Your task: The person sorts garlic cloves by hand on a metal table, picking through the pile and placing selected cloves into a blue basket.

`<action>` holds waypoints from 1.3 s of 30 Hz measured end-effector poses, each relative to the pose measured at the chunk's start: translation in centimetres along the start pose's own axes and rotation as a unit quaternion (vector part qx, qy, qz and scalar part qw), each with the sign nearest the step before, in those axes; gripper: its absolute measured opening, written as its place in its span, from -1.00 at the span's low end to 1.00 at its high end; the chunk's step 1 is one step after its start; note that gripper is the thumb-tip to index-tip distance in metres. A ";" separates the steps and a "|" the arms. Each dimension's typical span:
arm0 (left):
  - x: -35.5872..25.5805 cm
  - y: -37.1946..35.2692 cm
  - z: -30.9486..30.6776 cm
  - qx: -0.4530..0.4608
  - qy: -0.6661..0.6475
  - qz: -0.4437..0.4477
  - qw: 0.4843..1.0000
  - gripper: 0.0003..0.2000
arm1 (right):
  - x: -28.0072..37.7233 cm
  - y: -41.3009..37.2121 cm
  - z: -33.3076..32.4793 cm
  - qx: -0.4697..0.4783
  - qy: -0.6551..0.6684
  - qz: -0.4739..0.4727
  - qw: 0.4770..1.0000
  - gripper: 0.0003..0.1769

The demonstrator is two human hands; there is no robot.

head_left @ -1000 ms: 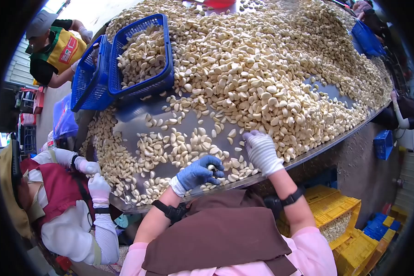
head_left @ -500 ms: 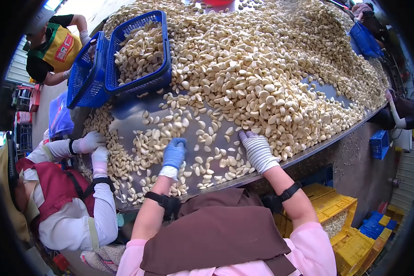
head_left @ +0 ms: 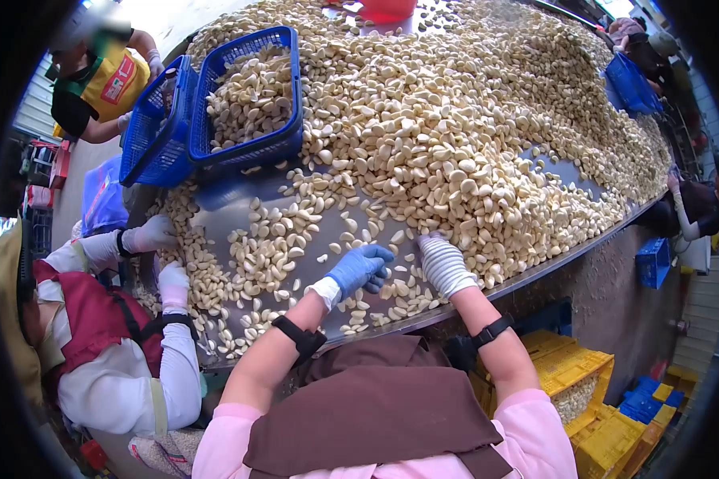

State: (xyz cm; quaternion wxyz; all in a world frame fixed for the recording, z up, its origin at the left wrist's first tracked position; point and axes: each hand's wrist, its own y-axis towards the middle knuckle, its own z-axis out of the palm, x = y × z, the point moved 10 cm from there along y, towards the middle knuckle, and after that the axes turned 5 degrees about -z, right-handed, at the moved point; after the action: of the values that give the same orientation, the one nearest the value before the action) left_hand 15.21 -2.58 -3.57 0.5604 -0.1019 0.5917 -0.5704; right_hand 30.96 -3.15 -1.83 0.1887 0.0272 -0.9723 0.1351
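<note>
At upper left, a blue basket (head_left: 295, 96) holds garlic cloves (head_left: 252, 100). Lower centre, the left hand's (head_left: 362, 270) fingers are curled loosely; the right hand's (head_left: 446, 263) lie together against the pile.

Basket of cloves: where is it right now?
In the head view, the basket sits at upper left on the table, between the tilted basket and the clove pile.

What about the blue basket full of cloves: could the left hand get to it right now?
Probably yes, with a forward stretch. Between the left hand and the basket I see only loose cloves and bare tabletop.
</note>
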 end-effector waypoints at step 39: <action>-2.4 -8.1 -14.9 -0.397 0.208 0.135 0.884 -0.72 | 6.0 1.5 -3.1 -0.030 -0.037 -0.130 0.990 -0.81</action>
State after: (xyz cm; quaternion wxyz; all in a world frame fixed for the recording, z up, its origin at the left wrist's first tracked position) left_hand 0.22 5.00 0.00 0.4085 -0.1140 0.8798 -0.2148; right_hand 26.33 -0.84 2.79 0.1694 0.1526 -0.9704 0.0795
